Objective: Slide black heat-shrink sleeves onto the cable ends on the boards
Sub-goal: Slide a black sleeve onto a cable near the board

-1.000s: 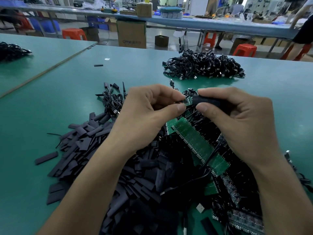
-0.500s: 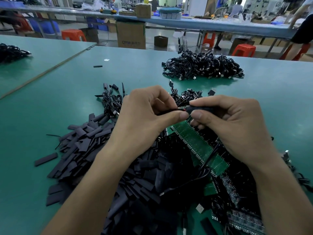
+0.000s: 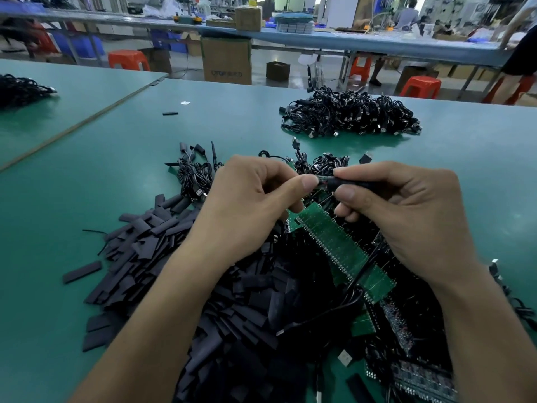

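Observation:
My left hand [image 3: 247,205] pinches the cable end [image 3: 321,181] between thumb and forefinger, above the green table [image 3: 87,181]. My right hand [image 3: 406,210] grips a black heat-shrink sleeve [image 3: 348,181] whose open end meets that cable end. The two hands nearly touch at mid-frame. Below them lies a long green circuit board [image 3: 334,245] with black cables attached. A big heap of loose black sleeves [image 3: 174,274] spreads under and left of my left forearm.
A pile of black cables [image 3: 348,114] sits farther back on the table, and a smaller bundle [image 3: 194,175] lies left of my hands. More boards [image 3: 406,365] lie at the lower right. One stray sleeve [image 3: 170,113] lies far back. Stools and cartons stand beyond the table edge.
Both hands have dropped slightly from a second ago and stayed together; the sleeve in my right hand has lined up with the cable end pinched by my left.

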A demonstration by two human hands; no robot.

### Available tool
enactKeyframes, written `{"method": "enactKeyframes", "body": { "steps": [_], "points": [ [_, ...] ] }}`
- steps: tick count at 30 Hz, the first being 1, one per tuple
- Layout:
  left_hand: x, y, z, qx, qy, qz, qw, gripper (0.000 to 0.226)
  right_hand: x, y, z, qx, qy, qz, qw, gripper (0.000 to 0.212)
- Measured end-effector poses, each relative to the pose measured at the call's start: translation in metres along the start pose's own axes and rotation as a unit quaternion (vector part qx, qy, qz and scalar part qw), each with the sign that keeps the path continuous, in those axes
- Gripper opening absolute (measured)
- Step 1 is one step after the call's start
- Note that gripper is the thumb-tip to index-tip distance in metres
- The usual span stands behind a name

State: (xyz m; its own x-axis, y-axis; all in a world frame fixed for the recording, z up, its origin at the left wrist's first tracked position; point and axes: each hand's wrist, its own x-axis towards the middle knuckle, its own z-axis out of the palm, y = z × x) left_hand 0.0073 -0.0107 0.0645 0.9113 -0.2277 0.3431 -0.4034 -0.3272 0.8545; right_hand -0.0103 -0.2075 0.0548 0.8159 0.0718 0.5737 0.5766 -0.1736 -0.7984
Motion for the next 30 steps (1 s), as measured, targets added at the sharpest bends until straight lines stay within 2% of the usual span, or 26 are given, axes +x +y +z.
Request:
{"method": "enactKeyframes", "body": {
  "steps": [5,12,24,26,28,30],
  "points": [
    [0.0,-0.001,0.002,0.014,-0.016,0.007,1.0,0.019,0.0,0.002,0.001,-0.014,-0.01,-0.003,1.0,0.021],
    [-0.001,-0.001,0.002,0.021,-0.029,0.028,0.999,0.013,0.0,0.011,0.001,-0.013,0.021,-0.008,1.0,0.021],
    [-0.001,-0.002,0.005,0.044,-0.05,0.022,0.998,0.018,-0.001,0.006,0.005,-0.023,-0.006,0.017,1.0,0.024],
    [0.0,-0.003,0.006,0.036,-0.042,0.017,0.998,0.018,-0.001,0.006,0.007,-0.03,0.016,0.017,0.999,0.029],
    [0.0,-0.003,0.007,0.027,-0.03,0.013,0.999,0.018,0.0,0.004,0.009,-0.04,0.073,0.018,0.996,0.036],
    [-0.001,-0.003,0.008,0.022,-0.019,0.013,1.0,0.018,0.0,0.003,0.011,-0.031,0.137,0.019,0.99,0.032]
  ]
}}
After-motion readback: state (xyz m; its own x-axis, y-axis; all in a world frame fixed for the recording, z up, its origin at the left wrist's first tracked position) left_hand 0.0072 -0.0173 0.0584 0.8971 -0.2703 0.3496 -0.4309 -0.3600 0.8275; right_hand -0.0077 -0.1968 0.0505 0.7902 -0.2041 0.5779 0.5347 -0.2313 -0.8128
